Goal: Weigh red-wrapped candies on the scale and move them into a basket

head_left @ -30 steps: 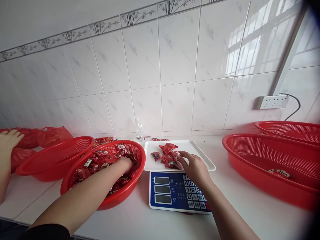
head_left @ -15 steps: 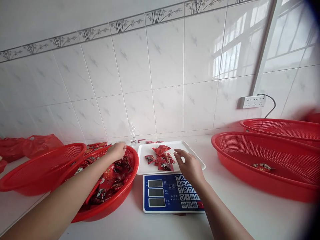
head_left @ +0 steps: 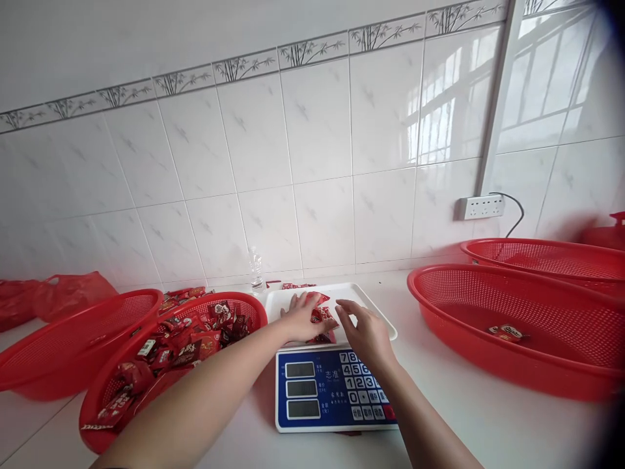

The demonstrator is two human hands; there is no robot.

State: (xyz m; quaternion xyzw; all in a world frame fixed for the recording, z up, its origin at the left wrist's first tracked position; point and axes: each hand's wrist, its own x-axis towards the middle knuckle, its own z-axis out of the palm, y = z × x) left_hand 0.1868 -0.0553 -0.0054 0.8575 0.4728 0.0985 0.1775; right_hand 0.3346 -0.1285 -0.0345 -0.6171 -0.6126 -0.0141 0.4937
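Red snack packets [head_left: 323,315] lie on the white tray [head_left: 375,311] of a blue scale [head_left: 336,391]. My left hand [head_left: 303,319] is over the left part of these packets, fingers apart and touching them; it hides some of them. Just right of the pile, my right hand [head_left: 364,329] hovers with thumb and forefinger curved and a gap between them, holding nothing. A red oval basket [head_left: 254,306] full of red packets stands left of the scale, partly behind my left forearm.
Another red basket [head_left: 63,352] stands at the far left, near red plastic bags [head_left: 73,293]. At the right, a red basket [head_left: 459,326] holds a few packets, with one more basket [head_left: 537,251] behind. A clear bottle [head_left: 256,270] and a power strip [head_left: 482,208] are at the wall.
My left hand has moved right from over the filled basket to the packets on the tray, and its fingers have spread. My right hand stays beside the pile. The view has shifted slightly.
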